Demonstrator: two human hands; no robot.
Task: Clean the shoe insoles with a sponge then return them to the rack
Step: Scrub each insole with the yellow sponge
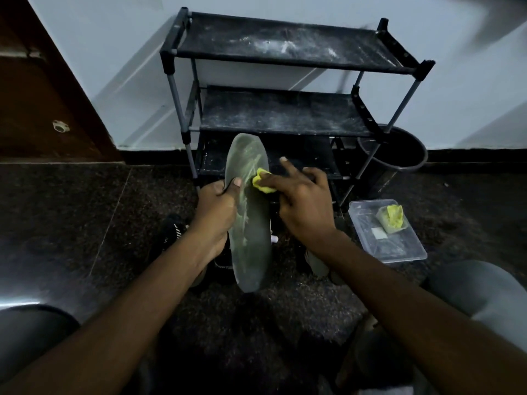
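1. Insole (251, 223): grey-green and long, held up off the floor in front of the rack (285, 109), toe end up. Pale streaks run across its upper half.
2. Left hand (219, 212): clamped on the insole's left edge at mid-length, thumb on the face, fingers wrapped behind.
3. Right hand (302, 206): pinches a small yellow sponge (263, 182) and presses it against the insole's right edge, just beside the left thumb. The index finger sticks out straight; the other fingers are curled.
4. Rack: black, three tiers, against the pale wall. The top shelf (285, 44) and middle shelf are bare of shoes and dusted with white smears. The bottom shelf is partly hidden behind the insole; cannot tell its contents.
5. Clear plastic container (399, 259): on the floor to the right of the rack, no lid on it. Inside, at the far corner, sits a second yellow sponge (392, 219) wrapped in something translucent. A small white patch lies near the middle of the base.
6. Black bucket (422, 163): stands behind the rack's right legs, near the wall. The interior is too dark to read.
7. Black shoe (171, 232) with white markings: on the dark speckled floor, beneath the left wrist.
8. A brown door (42, 95) stands at the left of the view.
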